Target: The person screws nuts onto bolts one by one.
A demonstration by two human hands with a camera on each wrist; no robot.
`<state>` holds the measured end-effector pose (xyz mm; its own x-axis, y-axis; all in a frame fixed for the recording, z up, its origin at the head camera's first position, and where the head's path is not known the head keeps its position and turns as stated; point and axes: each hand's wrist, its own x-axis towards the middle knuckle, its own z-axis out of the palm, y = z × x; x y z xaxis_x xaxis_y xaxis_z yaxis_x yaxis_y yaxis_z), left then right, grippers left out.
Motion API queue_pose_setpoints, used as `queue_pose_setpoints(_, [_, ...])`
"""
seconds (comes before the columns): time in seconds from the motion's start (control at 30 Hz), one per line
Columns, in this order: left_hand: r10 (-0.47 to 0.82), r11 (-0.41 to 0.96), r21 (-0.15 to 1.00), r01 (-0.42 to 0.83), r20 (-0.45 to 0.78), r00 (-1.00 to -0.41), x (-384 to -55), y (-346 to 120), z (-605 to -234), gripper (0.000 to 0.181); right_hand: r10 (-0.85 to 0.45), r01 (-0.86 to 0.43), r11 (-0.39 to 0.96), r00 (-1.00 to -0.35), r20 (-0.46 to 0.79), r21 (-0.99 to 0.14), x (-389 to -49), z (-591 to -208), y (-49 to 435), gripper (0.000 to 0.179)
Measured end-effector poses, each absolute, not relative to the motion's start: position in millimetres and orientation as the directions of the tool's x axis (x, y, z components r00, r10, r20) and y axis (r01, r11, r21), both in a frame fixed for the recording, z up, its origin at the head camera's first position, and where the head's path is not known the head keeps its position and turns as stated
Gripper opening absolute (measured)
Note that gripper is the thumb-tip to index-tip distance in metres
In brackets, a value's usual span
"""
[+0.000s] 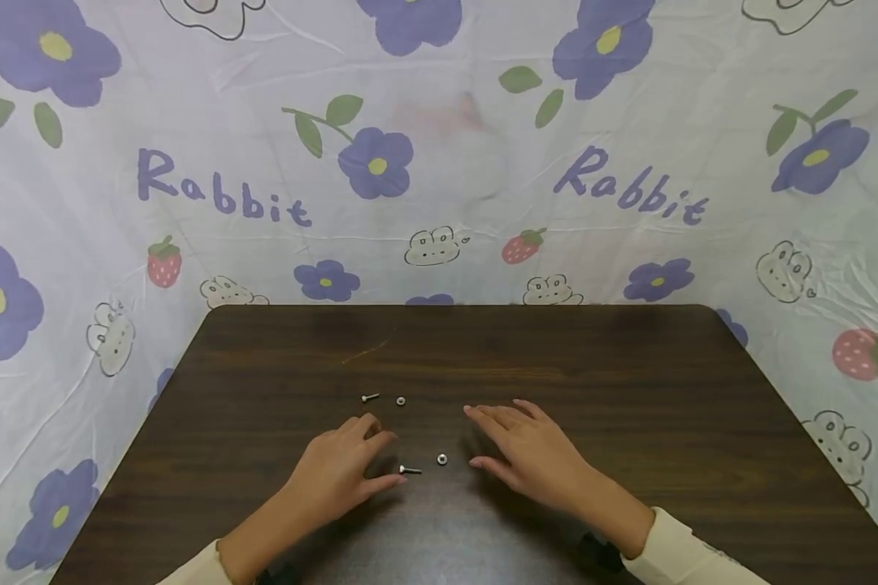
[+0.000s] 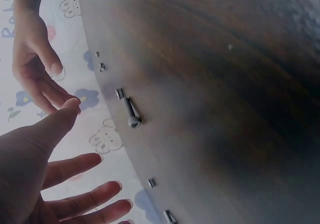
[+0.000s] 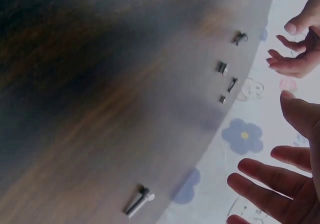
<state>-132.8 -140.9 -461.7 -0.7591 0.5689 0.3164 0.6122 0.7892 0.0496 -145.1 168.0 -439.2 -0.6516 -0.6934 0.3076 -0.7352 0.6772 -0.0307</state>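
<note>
**Near bolt (image 1: pixel 410 470), closer to the left hand (image 1: pixel 335 471)**

The bolt lies on the tabletop (image 1: pixel 629 390) between the hands, its long axis running crosswise, head leftward, shank toward the right hand (image 1: pixel 530 453). Both hands are spread, holding nothing.

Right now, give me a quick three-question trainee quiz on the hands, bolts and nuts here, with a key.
1. In the head view, how many nuts show on the table?
2. True or false: the right hand holds nothing.
3. In the head view, which is nearer the lower bolt? A) left hand B) right hand

Key: 1. Two. 2. True. 3. A.
</note>
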Motion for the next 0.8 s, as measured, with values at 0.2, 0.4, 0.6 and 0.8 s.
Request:
queue_pose_setpoints(0.2, [0.586, 0.783, 0.066, 0.618, 0.255, -0.769, -135, -135, -467, 0.050, -0.728, -0.765, 0.644, -0.621, 0.290, -0.022, -148, -444, 161, 0.056])
queue_pose_setpoints(0.4, [0.594, 0.779, 0.082, 0.622, 0.221, -0.774, -138, -133, -472, 0.045, -0.745, -0.778, 0.627, -0.612, 0.265, -0.037, -151, -448, 151, 0.049])
queue_pose_setpoints(0.6, [0.583, 0.790, 0.081, 0.607, 0.203, -0.786, -140, -130, -475, 0.039, -0.761, -0.787, 0.616, -0.607, 0.230, -0.036, -154, -454, 141, 0.041])
queue_pose_setpoints(0.8, [0.584, 0.794, 0.075, 0.603, 0.179, -0.792, -142, -124, -477, 0.029, -0.757, -0.785, 0.616, -0.613, 0.227, -0.068, -155, -460, 133, 0.036])
